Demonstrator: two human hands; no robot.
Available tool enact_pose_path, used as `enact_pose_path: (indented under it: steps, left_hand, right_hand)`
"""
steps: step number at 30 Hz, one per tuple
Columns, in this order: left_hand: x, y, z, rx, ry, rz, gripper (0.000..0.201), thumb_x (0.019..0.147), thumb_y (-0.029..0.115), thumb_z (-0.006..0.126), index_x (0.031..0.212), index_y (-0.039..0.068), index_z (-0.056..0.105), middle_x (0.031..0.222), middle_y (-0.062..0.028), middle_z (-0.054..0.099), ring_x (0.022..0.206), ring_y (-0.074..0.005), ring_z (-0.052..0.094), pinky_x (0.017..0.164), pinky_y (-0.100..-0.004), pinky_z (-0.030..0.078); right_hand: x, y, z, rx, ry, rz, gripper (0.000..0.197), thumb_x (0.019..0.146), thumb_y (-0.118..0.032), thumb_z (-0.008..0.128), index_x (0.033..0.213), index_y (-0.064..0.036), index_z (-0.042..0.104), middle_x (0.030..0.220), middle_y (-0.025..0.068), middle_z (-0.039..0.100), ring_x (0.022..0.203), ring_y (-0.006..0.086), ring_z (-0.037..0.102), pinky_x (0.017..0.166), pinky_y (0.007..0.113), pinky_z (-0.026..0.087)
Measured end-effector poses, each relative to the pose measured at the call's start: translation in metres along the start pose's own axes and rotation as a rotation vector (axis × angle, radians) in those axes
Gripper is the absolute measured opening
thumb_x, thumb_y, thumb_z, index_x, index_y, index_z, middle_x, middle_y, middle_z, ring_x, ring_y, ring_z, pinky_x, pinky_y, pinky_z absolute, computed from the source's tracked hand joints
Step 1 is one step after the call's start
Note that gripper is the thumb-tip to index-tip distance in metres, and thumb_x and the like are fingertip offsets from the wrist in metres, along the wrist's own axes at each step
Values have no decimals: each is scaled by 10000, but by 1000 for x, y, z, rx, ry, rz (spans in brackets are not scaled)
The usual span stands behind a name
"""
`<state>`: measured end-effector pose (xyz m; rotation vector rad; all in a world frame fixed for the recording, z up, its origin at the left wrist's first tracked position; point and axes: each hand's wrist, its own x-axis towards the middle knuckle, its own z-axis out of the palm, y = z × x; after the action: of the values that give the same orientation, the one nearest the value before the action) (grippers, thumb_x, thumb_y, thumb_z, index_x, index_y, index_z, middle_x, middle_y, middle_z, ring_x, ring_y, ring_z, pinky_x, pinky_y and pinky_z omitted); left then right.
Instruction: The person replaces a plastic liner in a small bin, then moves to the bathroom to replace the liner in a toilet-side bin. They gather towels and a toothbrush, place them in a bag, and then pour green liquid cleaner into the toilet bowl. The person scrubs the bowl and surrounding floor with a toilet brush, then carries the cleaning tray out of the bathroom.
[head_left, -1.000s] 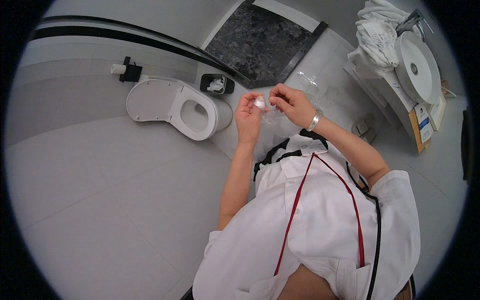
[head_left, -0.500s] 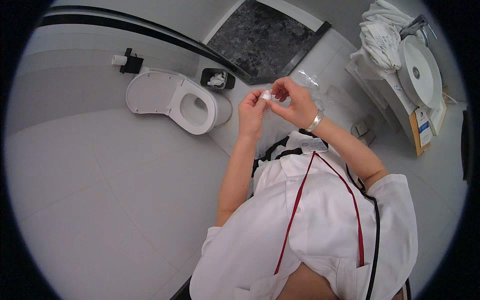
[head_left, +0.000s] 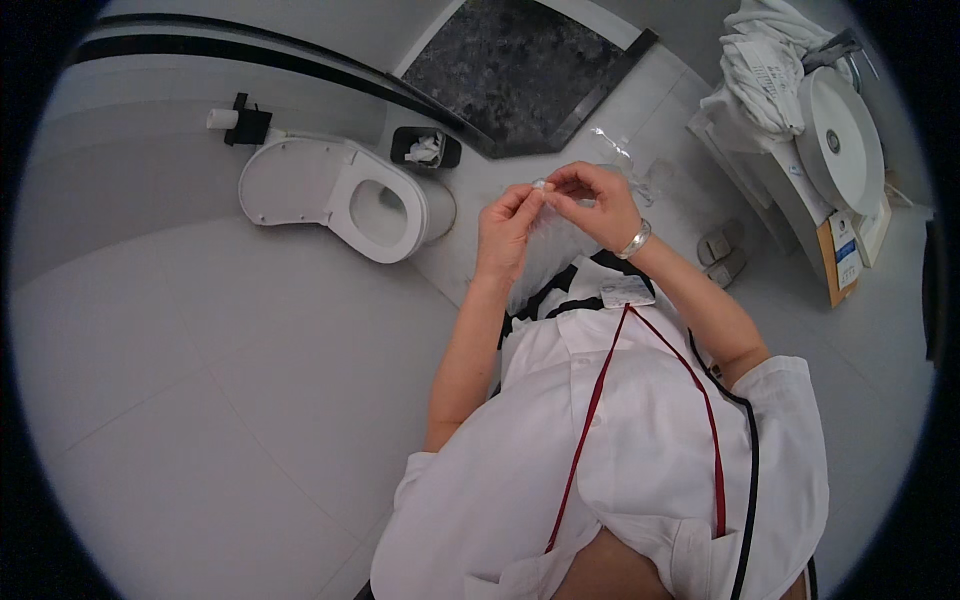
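My left hand (head_left: 503, 238) and my right hand (head_left: 602, 208) meet in front of me, fingertips pinched together. Between them is a small whitish bunched bit (head_left: 541, 185), which looks like gathered plastic. A thin see-through plastic sheet or bag (head_left: 553, 248) hangs below the hands, over the floor and in front of my clothes. The fingers partly cover the bit they pinch, so its exact shape cannot be made out. A silver bracelet (head_left: 636, 239) circles my right wrist.
To the left stands a toilet (head_left: 413, 222) with its lid raised, beside a black waste bin (head_left: 450, 152) holding crumpled white paper. A dark shower floor (head_left: 510, 70) lies ahead. At right are a round basin (head_left: 850, 165), heaped white towels (head_left: 760, 90) and slippers (head_left: 722, 255).
My right hand's fingers have closed in, and both hands' fingertips now meet at the whitish bit, more of which is covered. The view has shifted slightly.
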<state>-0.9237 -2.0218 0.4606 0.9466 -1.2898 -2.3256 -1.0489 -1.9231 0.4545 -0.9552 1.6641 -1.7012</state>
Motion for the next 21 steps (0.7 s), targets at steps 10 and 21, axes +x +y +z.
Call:
enact_pose_path:
  steps: [10, 21]
  left_hand:
    - [14, -24, -61, 551, 94, 27, 118, 819, 37, 629, 929, -2, 612, 839, -3, 582, 725, -68, 540, 666, -214, 451]
    - [46, -115, -249, 835, -60, -354, 140, 829, 146, 633, 888, 27, 589, 730, -65, 566, 622, -145, 543, 591, -284, 456]
  right_hand:
    - [36, 48, 34, -41, 82, 134, 120, 825, -112, 633, 876, -3, 631, 809, 59, 650, 717, 151, 618, 644, 268, 485]
    - [154, 280, 137, 23, -74, 948, 444, 846, -311, 612, 1145, 4, 518, 929, 93, 619, 763, 144, 620, 630, 267, 496]
